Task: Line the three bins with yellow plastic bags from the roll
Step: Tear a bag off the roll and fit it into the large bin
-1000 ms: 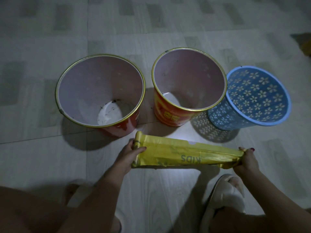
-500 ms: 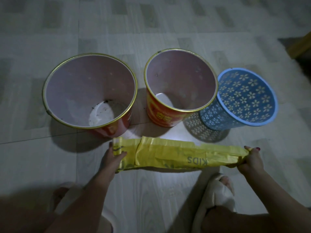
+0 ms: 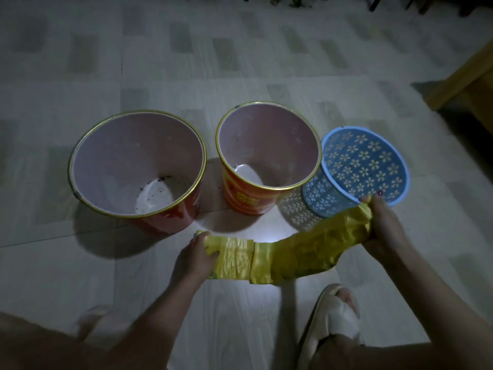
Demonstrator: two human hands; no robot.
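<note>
Stretching across the lower middle of the frame, a strip of crinkled yellow plastic bags [image 3: 290,252] hangs between two bare hands, above the pale tiled floor [image 3: 160,62]. The left hand [image 3: 193,259] pinches the low left end, where the roll is, with fingers closed on the plastic. The right hand [image 3: 386,228] grips the bunched right end higher up, in front of the near rim of a blue perforated plastic basket with flower holes [image 3: 365,166]. To the left of this basket stands a red round bin with a gold rim [image 3: 266,145], and further left a larger red bin with a gold rim [image 3: 136,166], with dark crumbs at its bottom. All three bins are unlined. A light slipper [image 3: 333,316] shows at the lower right.
</note>
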